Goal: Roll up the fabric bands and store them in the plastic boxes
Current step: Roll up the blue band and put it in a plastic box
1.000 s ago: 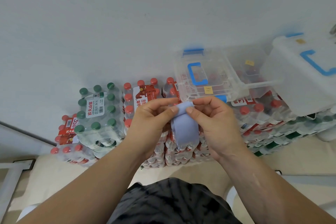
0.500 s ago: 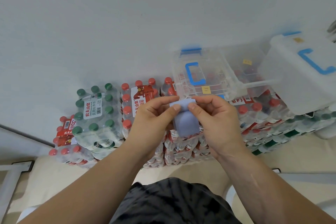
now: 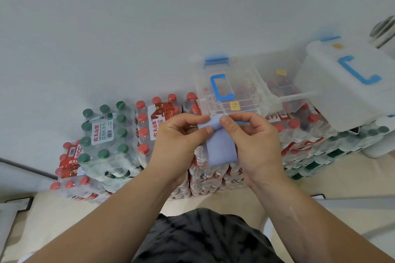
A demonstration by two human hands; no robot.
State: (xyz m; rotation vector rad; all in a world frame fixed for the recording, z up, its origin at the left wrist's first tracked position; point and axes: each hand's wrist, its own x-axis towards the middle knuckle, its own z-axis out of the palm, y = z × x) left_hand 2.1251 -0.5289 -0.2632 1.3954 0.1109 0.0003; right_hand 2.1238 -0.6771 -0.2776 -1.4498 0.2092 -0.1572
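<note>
A pale blue fabric band (image 3: 220,147) hangs between my hands in front of me, its top edge curled over. My left hand (image 3: 177,145) pinches the band's upper left corner with thumb and forefinger. My right hand (image 3: 254,145) pinches the upper right corner the same way. Just beyond my hands a clear plastic box (image 3: 230,89) with a blue handle and clips sits on stacked water bottles. A second clear box (image 3: 282,83) stands open to its right, and a frosted box lid (image 3: 350,83) with a blue handle lies further right.
Shrink-wrapped packs of water bottles fill the floor along the white wall: green-capped ones (image 3: 104,136) at the left, red-capped ones (image 3: 156,121) in the middle and under the boxes. My dark shorts (image 3: 203,239) show at the bottom.
The band's top edge has been turned over between my fingers, and its hanging tail looks slightly longer than half a second ago. Both hands stay at nearly the same spot.
</note>
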